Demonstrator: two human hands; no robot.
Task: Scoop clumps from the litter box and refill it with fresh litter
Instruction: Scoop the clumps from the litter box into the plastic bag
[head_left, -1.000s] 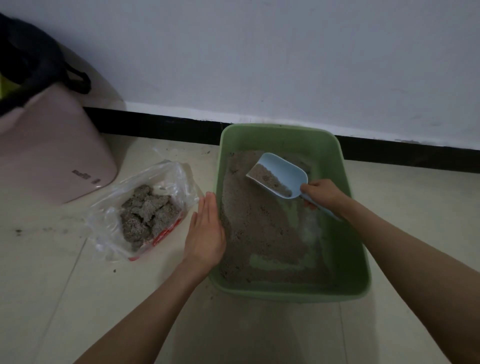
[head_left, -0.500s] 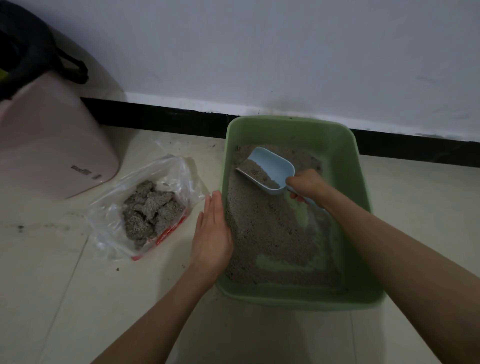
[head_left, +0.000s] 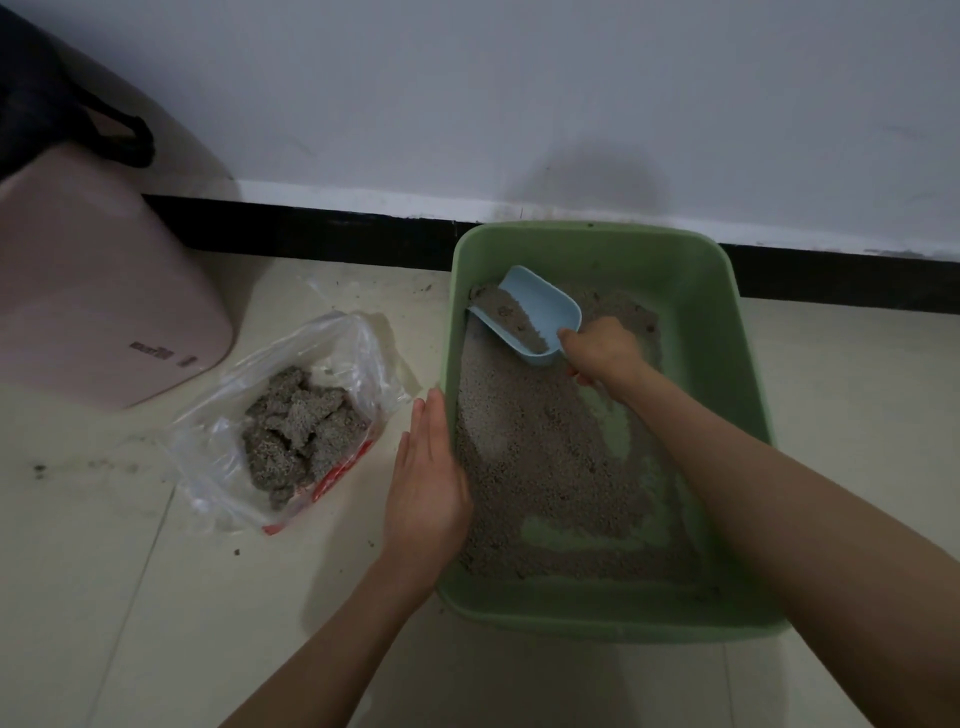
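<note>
A green litter box (head_left: 727, 332) sits on the floor by the wall, holding grey-brown litter (head_left: 535, 447) with bare green patches along its right and near sides. My right hand (head_left: 602, 353) grips the handle of a light blue scoop (head_left: 540, 312), which lies in the box's far left corner with litter inside it. My left hand (head_left: 426, 478) rests flat, fingers straight, against the box's left rim. To the left of the box lies a clear plastic bag (head_left: 311, 364) holding several grey clumps (head_left: 296, 431).
A pink container (head_left: 104, 312) stands at the far left with a black bag handle (head_left: 124, 135) above it. A black baseboard (head_left: 322, 234) runs along the white wall behind the box. Litter crumbs dot the tiled floor (head_left: 104, 545).
My right hand has carried the scoop leftward and farther away, into the box's far left corner. My left hand has stayed on the left rim.
</note>
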